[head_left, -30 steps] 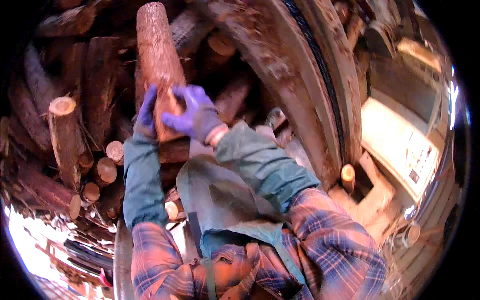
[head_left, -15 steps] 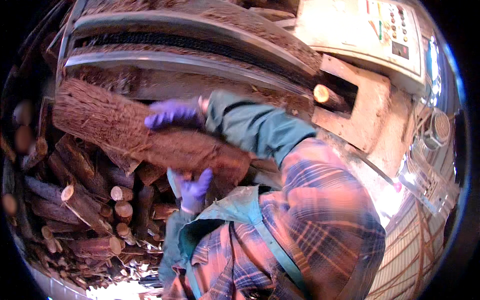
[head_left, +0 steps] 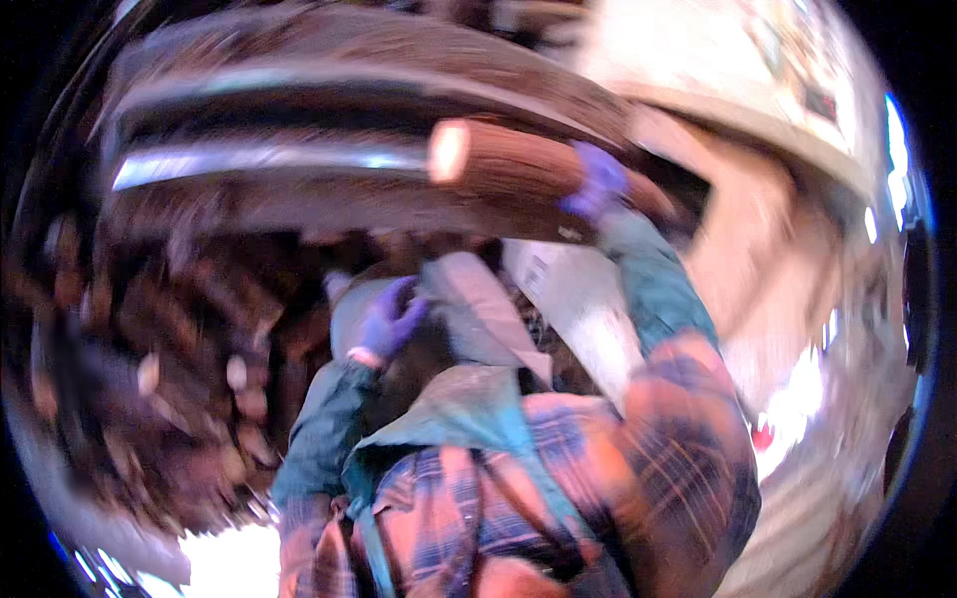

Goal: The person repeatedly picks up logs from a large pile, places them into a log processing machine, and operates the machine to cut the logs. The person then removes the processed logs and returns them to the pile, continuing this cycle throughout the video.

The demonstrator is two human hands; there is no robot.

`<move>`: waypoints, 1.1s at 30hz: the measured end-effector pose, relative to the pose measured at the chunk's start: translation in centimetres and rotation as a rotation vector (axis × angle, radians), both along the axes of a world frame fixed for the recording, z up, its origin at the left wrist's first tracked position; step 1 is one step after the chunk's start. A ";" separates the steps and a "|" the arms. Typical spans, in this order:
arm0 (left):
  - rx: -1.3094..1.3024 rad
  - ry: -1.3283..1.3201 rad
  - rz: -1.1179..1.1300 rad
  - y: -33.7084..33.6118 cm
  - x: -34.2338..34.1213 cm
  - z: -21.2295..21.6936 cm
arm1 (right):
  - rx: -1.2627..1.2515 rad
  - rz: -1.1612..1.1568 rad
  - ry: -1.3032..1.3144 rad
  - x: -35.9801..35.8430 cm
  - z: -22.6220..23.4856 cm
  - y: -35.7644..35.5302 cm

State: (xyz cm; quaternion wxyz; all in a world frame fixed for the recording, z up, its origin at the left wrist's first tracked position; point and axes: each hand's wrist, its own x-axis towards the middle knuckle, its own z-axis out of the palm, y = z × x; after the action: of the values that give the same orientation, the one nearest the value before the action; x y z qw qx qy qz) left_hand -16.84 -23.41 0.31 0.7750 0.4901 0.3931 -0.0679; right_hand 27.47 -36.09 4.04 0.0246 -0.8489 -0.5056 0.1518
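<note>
A thick brown log (head_left: 508, 159) with a pale cut end lies along the metal trough (head_left: 269, 164), its far-right end close to the dark opening in the machine. My right hand (head_left: 598, 182), in a purple glove, grips the log near its right end from above. My left hand (head_left: 392, 319), also gloved in purple, is away from the log, low in front of my body. Its thumb and fingers are apart with nothing in them. The whole picture is smeared by motion.
A pale machine housing (head_left: 768, 219) stands on the right, with a control box (head_left: 698, 60) above it. Piled logs (head_left: 179, 369) fill the left side, blurred. A pale panel (head_left: 578, 299) slopes below the trough.
The log has moved up and right from in front of me onto the trough. My right hand went rightward with it; my left hand has come off it. The view has shifted.
</note>
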 end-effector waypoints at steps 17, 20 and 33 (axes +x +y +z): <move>0.447 0.553 1.190 6.6 -49.9 -10.7 | -0.436 -0.070 1.254 -51.7 -8.7 22.7; 0.223 0.634 1.531 2.0 -67.3 -13.2 | -0.582 0.221 1.431 -66.9 -11.2 30.8; -0.182 0.598 2.497 8.5 -79.6 -20.2 | -1.304 0.375 1.646 -107.2 -21.4 49.6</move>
State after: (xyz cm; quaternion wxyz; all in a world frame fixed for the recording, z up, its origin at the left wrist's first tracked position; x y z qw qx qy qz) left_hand -96.45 -14.88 -19.93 0.2260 -0.2967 0.7347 0.5667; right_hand -79.71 13.54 -17.41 -0.1241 -0.2428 -0.2772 0.9213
